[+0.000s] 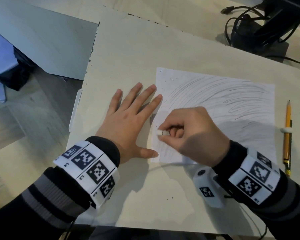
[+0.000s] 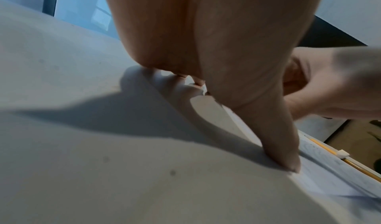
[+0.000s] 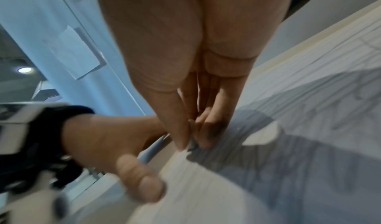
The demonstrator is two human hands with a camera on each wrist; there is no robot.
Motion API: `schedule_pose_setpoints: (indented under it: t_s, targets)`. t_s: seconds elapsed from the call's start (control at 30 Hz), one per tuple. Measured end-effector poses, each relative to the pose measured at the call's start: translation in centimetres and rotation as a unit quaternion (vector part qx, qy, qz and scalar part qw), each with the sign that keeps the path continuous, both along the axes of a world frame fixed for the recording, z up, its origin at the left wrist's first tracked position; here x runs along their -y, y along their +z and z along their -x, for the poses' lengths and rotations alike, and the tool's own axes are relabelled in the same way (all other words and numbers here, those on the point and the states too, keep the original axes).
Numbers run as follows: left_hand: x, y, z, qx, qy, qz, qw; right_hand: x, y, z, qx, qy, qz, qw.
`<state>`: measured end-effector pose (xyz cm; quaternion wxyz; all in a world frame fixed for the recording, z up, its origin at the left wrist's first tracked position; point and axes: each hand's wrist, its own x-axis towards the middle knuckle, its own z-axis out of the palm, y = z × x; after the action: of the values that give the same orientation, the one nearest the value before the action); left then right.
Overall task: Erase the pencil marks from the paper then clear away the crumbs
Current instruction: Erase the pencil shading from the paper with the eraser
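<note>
**Eraser at the near-left edge, the marks lie to the right and far**

The left hand [image 1: 128,118] lies flat on the table [image 1: 128,54] with fingers straight and spread; its index fingertip and thumb tip touch the left edge of the paper [image 1: 246,129], pinning it down (the left wrist view shows the thumb tip pressing just at the sheet's border). Just to its right, the right hand [image 1: 192,134] pinches a small white eraser [image 1: 162,132] between thumb and curled fingers, with the eraser low over the paper's near-left part; actual contact cannot be told.

From that grip, the pencil marks [image 1: 220,96] run away to the right and the far side, long curved strokes sweeping across most of the sheet. So the rubbing will likely have to travel rightward and away from the body, away from the holding hand. A few dark crumbs [image 1: 170,79] speckle the far-left corner. Further right, off the paper, a yellow pencil [image 1: 288,134] lies with its long axis near-to-far, point far.
</note>
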<state>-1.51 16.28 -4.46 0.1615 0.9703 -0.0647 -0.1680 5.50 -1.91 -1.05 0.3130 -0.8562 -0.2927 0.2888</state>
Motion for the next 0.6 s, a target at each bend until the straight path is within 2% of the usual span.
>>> schedule_pose_setpoints:
  t_s: [0.1, 0.23, 0.37, 0.5, 0.6]
  targets:
    - [0.0, -0.1, 0.0, 0.002, -0.001, -0.002, 1.000, 0.1, 0.2, 0.8, -0.024, 0.034, 0.034, 0.999]
    - [-0.1, -0.1, 0.0, 0.001, -0.001, 0.002, 1.000, 0.5, 0.1, -0.3, 0.007, -0.022, -0.008, 1.000]
    - [0.0, -0.1, 0.0, 0.005, -0.003, -0.001, 1.000, 0.4, 0.3, 0.3, -0.018, 0.023, 0.030, 0.999]
    - [-0.1, -0.1, 0.0, 0.000, 0.000, 0.002, 1.000, 0.7, 0.0, -0.6, 0.007, -0.029, -0.003, 1.000]
    - [0.0, -0.1, 0.0, 0.002, -0.002, -0.001, 1.000, 0.3, 0.4, 0.2, -0.001, 0.025, 0.029, 0.999]
